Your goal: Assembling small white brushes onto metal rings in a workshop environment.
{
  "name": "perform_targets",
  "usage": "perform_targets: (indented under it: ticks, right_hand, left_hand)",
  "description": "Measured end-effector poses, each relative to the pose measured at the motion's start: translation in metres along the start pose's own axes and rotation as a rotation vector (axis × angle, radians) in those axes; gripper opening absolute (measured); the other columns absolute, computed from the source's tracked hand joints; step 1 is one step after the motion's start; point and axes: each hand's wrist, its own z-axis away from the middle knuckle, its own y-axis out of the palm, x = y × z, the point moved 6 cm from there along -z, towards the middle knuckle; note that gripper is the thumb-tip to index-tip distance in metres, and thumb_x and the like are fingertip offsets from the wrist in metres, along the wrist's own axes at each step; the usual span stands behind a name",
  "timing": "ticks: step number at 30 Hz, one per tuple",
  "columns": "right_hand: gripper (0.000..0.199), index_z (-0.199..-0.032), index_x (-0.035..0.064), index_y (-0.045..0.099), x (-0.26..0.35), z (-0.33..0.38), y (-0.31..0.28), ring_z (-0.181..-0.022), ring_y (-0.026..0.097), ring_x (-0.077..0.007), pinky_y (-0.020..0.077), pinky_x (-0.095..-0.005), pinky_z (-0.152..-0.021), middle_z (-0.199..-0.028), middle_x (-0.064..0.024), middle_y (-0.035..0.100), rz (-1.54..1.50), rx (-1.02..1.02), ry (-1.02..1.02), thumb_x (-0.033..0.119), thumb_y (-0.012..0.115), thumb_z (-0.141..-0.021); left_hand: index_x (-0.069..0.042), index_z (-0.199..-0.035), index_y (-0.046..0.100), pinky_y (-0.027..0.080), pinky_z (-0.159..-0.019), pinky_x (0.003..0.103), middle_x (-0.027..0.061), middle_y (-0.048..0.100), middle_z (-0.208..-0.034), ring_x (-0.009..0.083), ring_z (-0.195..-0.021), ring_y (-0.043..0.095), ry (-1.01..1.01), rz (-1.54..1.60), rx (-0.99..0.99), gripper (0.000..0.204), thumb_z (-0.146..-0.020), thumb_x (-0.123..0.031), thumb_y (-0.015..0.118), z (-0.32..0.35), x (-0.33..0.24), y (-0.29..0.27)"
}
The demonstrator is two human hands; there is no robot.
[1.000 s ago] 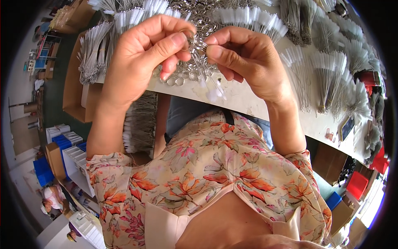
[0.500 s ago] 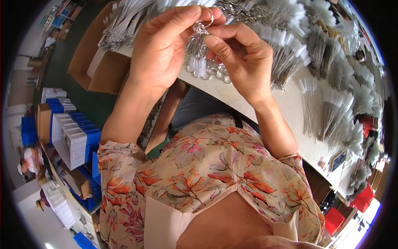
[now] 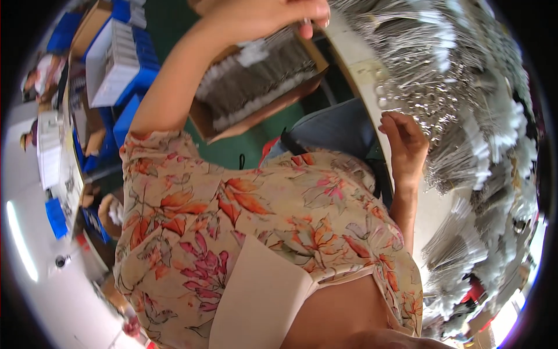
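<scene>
My left hand (image 3: 278, 18) is stretched out at the top edge of the picture, above an open cardboard box. Its fingers are bent and close together, partly cut off by the edge; whatever they hold, if anything, is hidden. The box (image 3: 264, 110) contains rows of thin wire brushes (image 3: 264, 78) with whitish bristle ends. At the near edge of the worktable, my right hand (image 3: 408, 142) has loosely bent fingers, with nothing visible in them. Beside it lies a heap of shiny metal rings (image 3: 433, 104).
Thick bundles of wire brushes (image 3: 401, 35) cover much of the white worktable (image 3: 439, 200) on the right. Blue and white bins (image 3: 113, 64) stand at the left, where other people (image 3: 49, 72) are visible. My legs (image 3: 334, 131) are between box and table.
Both hands were together, holding small brushes on a metal ring. They have parted: left toward the box, right to the table edge. The ringed brushes are no longer visible, and the view has turned.
</scene>
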Motion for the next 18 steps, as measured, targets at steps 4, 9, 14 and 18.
perform_targets:
  ticks: [4,9,14,18]
  right_hand:
    - [0.012,-0.092,-0.0024,0.063,-0.023,0.015,0.016,-0.071,0.059,-0.0094,0.046,-0.0205,-0.066,-0.082,-0.0046,0.063,0.036,0.101,0.173,0.002,0.062,-0.081]
    - [0.011,-0.092,-0.0018,0.062,-0.032,0.018,0.018,-0.069,0.057,-0.009,0.0453,-0.0206,-0.063,-0.081,-0.0036,0.061,0.022,0.123,0.282,0.002,0.061,-0.081]
    - [0.011,-0.092,-0.0006,0.062,-0.036,0.018,0.019,-0.068,0.056,-0.0083,0.0453,-0.0203,-0.061,-0.081,-0.0029,0.061,0.011,0.107,0.367,0.004,0.061,-0.082]
    - [0.012,-0.093,-0.0002,0.063,-0.036,0.016,0.012,-0.068,0.056,-0.008,0.0458,-0.0201,-0.06,-0.081,-0.0028,0.061,-0.014,0.111,0.389,0.006,0.061,-0.083]
  left_hand:
    - [-0.003,-0.079,0.055,0.045,-0.061,0.035,0.0109,0.056,-0.068,0.0258,-0.064,0.056,-0.142,-0.345,0.215,0.013,-0.083,-0.015,0.05,0.039,0.112,0.084]
    - [-0.002,-0.084,0.061,0.047,-0.064,0.044,0.018,0.061,-0.081,0.0366,-0.078,0.059,-0.372,-0.555,0.528,0.015,-0.076,-0.013,0.053,0.099,0.229,0.164]
    - [-0.002,-0.09,0.066,0.049,-0.07,0.043,0.0201,0.063,-0.085,0.0327,-0.087,0.062,-0.72,-0.752,1.02,0.023,-0.075,-0.015,0.054,0.185,0.349,0.156]
    - [-0.004,-0.091,0.067,0.049,-0.074,0.038,0.0129,0.066,-0.09,0.0273,-0.089,0.063,-0.737,-0.618,0.763,0.021,-0.078,-0.016,0.057,0.167,0.285,0.171]
